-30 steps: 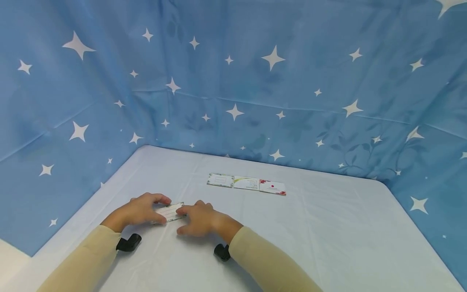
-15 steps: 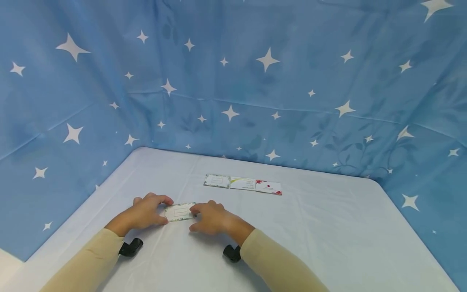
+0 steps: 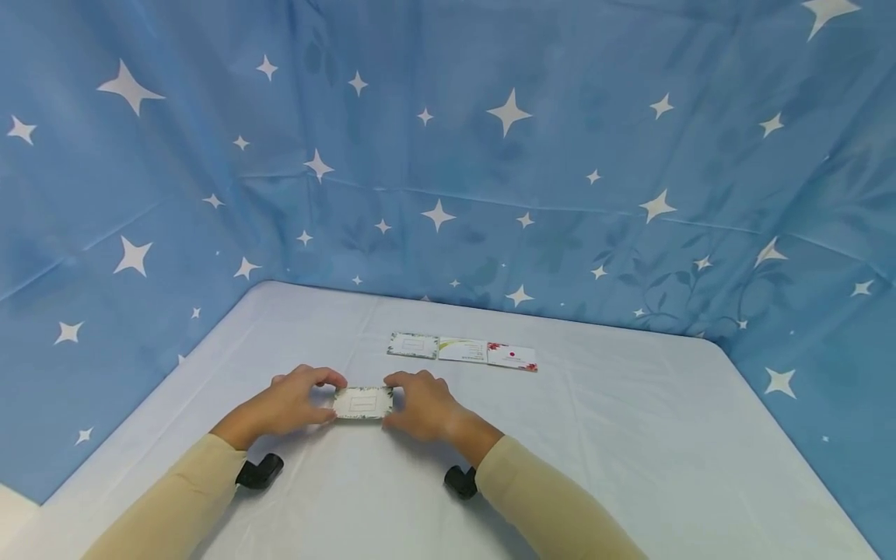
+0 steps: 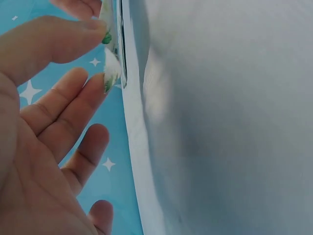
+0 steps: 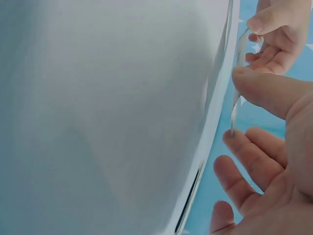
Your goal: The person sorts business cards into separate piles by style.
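Between my two hands is a white card (image 3: pixel 363 404) with a green leafy border and a small printed rectangle facing up. My left hand (image 3: pixel 297 400) pinches its left end by thumb and fingertips. The right end is pinched the same way by my right hand (image 3: pixel 423 404). Seen nearly edge-on in the left wrist view, the card (image 4: pixel 110 68) lies between thumb and fingertips, raised off the table. In the right wrist view the card (image 5: pixel 238 58) looks slightly bent, its edge at the thumb and a fingertip.
Farther back on the white tablecloth (image 3: pixel 630 435) lies a row of cards: a leaf-bordered one (image 3: pixel 413 345), a yellow-green one (image 3: pixel 463 350) and a red-flowered one (image 3: pixel 512 356). A blue star-patterned curtain (image 3: pixel 476 163) rises behind the table and along its sides.
The card shows a rectangle where it showed lines a second ago, and it has moved right. My right fingers have shifted from over its face to its right end.
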Demonstrator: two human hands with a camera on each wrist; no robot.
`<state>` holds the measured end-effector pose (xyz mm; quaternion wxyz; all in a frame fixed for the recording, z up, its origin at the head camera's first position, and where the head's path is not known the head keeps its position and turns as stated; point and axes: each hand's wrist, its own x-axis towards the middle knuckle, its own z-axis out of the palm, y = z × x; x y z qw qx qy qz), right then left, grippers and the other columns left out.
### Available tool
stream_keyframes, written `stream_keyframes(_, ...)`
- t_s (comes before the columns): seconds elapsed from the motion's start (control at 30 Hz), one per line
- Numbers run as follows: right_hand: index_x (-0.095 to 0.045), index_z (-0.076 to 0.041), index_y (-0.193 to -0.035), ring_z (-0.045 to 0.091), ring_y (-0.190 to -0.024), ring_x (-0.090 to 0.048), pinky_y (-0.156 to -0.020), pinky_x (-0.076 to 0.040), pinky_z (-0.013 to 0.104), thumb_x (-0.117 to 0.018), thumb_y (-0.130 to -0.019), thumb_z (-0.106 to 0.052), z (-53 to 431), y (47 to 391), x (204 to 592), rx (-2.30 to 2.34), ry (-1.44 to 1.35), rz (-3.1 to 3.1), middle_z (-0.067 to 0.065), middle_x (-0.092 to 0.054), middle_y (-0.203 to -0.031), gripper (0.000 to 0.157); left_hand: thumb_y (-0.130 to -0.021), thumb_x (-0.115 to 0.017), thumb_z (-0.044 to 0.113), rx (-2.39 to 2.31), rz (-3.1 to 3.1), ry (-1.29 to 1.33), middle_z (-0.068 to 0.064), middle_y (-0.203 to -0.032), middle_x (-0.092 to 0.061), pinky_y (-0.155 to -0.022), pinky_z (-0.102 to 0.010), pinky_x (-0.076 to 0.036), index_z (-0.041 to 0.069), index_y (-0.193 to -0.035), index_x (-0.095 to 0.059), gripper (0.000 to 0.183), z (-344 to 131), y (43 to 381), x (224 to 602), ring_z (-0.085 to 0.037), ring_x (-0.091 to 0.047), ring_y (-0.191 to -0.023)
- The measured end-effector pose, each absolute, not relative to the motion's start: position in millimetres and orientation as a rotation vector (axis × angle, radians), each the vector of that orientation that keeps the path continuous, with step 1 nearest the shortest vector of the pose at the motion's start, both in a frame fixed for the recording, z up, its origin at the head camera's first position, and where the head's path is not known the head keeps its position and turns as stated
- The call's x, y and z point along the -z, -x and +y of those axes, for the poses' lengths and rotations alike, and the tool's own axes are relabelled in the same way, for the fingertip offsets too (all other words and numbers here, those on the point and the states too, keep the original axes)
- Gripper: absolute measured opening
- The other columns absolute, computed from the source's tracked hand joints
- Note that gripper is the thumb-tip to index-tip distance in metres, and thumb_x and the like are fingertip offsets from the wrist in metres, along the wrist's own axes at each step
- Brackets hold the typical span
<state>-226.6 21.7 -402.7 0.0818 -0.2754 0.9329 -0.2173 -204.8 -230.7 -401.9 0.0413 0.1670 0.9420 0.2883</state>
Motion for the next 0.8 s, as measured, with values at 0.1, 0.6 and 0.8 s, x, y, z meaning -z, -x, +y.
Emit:
stream_keyframes(0.1, -0.059, -0.015, -0.139, 0.026, -0.122, -0.05, -0.102, -0.034, 0.047, -0.078, -0.087, -0.032, 26.8, 229.3, 401.5, 0.698, 0.802, 2.79, -0.001, -0.061, -0.133, 0.057, -0.084, -0.079, 0.023, -0.895, 2.893, -0.49, -0.006, -0.118, -0.061, -0.089, -0.052, -0.027, 0.017, -0.117, -0.067, 0.036, -227.2, 208.5, 401.2, -0.032, -0.051, -0.116)
stream_keyframes(0.6, -0.058, -0.019, -0.142, 0.029, -0.123, -0.048, -0.099, -0.034, 0.048, -0.074, -0.092, -0.03, 47.5, 256.5, 396.8, 0.861, 0.626, 2.929, 0.002, -0.061, -0.134, 0.054, -0.088, -0.076, 0.024, -0.878, 2.919, -0.45, -0.016, -0.125, -0.056, -0.092, -0.054, -0.028, 0.015, -0.127, -0.064, 0.041, -201.5, 256.6, 386.1, -0.034, -0.047, -0.119)
stream_keyframes(0.8, -0.055, -0.022, -0.144, 0.03, -0.119, -0.047, -0.095, -0.034, 0.047, -0.074, -0.092, -0.032, 55.3, 274.4, 390.1, 0.843, 0.48, 2.955, 0.008, -0.059, -0.132, 0.056, -0.089, -0.077, 0.024, -0.849, 2.917, -0.523, -0.013, -0.124, -0.06, -0.091, -0.053, -0.027, 0.011, -0.131, -0.063, 0.046, -188.7, 284.3, 379.5, -0.033, -0.049, -0.119)
